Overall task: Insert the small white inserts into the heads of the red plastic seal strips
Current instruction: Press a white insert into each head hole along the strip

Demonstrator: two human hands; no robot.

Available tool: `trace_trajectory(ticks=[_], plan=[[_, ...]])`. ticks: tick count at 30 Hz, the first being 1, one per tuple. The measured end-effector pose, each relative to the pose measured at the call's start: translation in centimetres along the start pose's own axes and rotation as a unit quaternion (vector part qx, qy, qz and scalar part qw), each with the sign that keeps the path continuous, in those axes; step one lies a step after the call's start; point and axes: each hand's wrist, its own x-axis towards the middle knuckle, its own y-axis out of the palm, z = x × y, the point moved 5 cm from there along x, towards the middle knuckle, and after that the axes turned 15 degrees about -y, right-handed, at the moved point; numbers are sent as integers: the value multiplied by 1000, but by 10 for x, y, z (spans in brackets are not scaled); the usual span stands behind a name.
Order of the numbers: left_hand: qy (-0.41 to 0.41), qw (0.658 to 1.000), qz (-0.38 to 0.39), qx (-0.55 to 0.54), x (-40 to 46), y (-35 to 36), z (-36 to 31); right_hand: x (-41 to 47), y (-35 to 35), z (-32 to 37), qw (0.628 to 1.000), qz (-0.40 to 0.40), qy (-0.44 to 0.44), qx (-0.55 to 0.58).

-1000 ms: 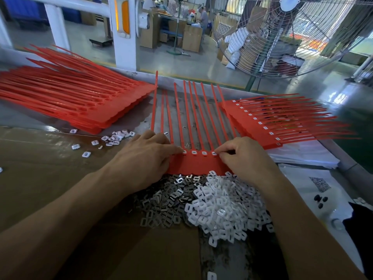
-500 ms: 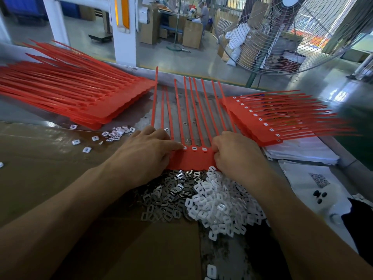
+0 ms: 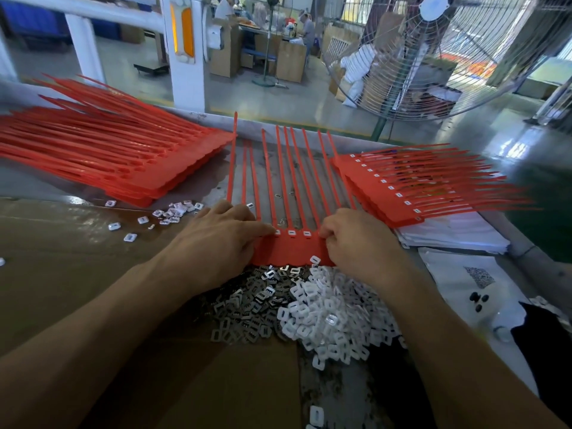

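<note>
While the left hand [image 3: 221, 243] presses flat-fingered on the seal strip sheet [image 3: 289, 250] to steady it, the right hand [image 3: 356, 243] (at three o'clock) curls its fingers onto a head, seating an insert.

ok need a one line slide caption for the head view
Both hands, left hand and right hand, press on a red seal strip sheet above piled white inserts.

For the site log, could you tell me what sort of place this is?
Most likely a factory assembly bench: stacks of red plastic seal strips, a heap of small white plastic inserts, a large wire-caged industrial fan, and stacked brown cardboard cartons on the shop floor behind.
</note>
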Motion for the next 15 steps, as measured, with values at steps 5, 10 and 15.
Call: trace_trajectory(ticks=[5, 10, 15], plan=[[3, 1000, 1, -6, 1, 0, 2, -12, 2, -11, 997, -13, -5, 74], [5, 1000, 5, 2, 1, 0, 1, -17, -3, -20, 980, -45, -21, 192], [2, 1000, 10, -1, 1, 1, 2, -17, 6, -20, 963, -12, -61, 262]])
